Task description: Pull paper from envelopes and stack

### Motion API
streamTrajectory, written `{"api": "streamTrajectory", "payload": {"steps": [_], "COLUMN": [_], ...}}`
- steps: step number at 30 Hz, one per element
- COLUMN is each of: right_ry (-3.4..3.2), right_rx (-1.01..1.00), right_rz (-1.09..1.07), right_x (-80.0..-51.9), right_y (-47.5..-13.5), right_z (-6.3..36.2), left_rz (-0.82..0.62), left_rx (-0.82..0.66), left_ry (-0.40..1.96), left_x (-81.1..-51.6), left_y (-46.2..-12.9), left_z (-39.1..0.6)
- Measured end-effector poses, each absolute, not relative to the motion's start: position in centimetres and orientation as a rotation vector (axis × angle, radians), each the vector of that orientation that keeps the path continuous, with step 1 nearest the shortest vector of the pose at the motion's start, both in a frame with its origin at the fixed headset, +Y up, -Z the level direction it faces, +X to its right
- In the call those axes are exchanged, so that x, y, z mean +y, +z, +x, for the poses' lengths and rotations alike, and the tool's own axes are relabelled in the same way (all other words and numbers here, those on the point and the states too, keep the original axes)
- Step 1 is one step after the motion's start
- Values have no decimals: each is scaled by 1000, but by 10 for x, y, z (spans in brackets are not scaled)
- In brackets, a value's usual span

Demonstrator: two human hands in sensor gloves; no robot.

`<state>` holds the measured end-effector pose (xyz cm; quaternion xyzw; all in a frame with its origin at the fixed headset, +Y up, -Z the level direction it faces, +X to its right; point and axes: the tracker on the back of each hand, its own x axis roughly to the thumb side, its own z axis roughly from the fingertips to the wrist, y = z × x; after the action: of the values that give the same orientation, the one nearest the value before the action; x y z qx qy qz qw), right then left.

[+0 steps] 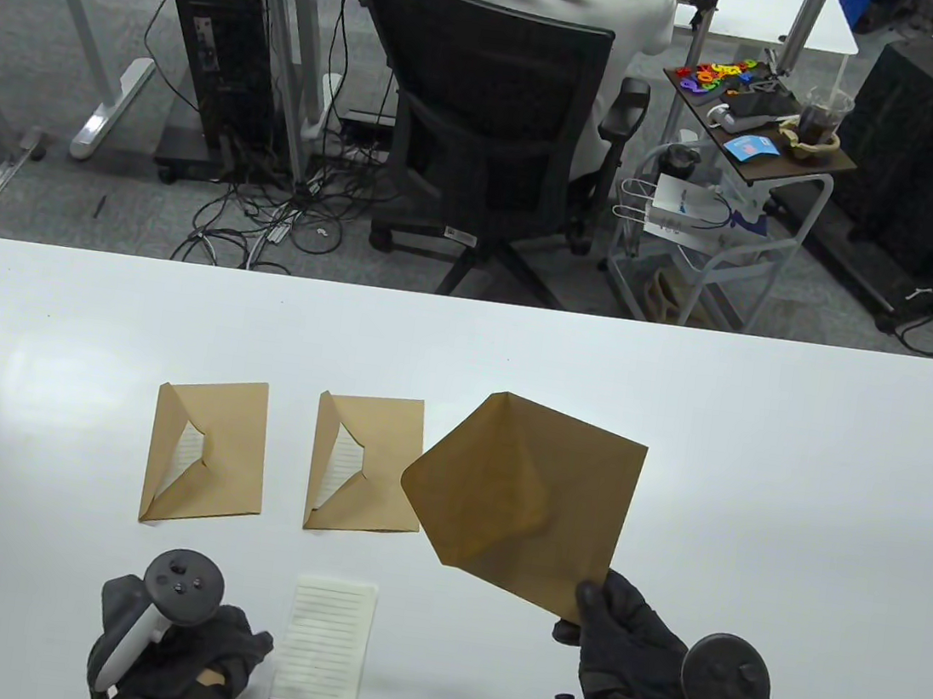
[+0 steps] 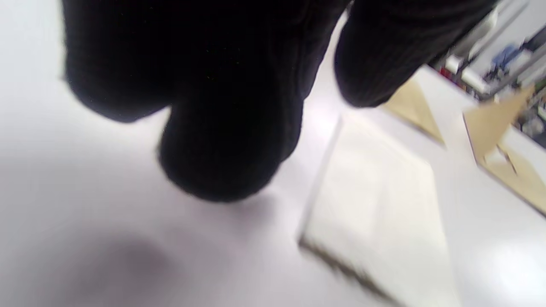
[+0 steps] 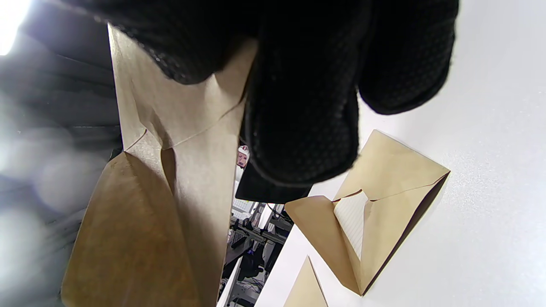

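Her right hand [image 1: 633,646] holds the emptied envelope [image 1: 523,503] aloft by its near corner, while the loosely curled, empty left hand [image 1: 173,654] rests just left of the sheet [image 1: 326,644].

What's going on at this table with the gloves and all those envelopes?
A person in black gloves is taking sheets of paper out of brown envelopes. The right hand holds one open envelope up off the white table by a corner. One lined sheet already lies flat near the left hand, which rests beside it without touching it. Two more envelopes, a left one and a middle one, lie on the table with their paper showing inside.
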<state>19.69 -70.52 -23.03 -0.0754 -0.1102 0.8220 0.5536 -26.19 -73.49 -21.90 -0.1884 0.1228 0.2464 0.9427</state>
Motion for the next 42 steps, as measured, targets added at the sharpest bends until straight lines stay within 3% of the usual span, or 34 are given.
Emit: {"api": "streamTrajectory", "payload": {"steps": [4,6,11,27,37,42], "right_ry": [1951,1961,2028,2018,2154,2261], "right_rx": [-249,-243,-145,-4,197,382], "right_rz": [-166,-149,-97,-107,-243,-264], "right_x": [-705,-705,-715,-718,-724,-743], "right_y": [-230,-230,-233,-213,-212,-215], "right_z": [196,195,196,207,204,196], "left_rz": [9,71,66,-12,-3,-12], "left_rx": [157,86,37,34,51,48], "left_ry": [417,316,119,63,84,95], "left_x": [-719,-719,-727,-742,-739,-739], "left_y": [-217,-218,-223,-231,-230,-230], "left_z": [-274,-273,-278,-266,-271,-270]}}
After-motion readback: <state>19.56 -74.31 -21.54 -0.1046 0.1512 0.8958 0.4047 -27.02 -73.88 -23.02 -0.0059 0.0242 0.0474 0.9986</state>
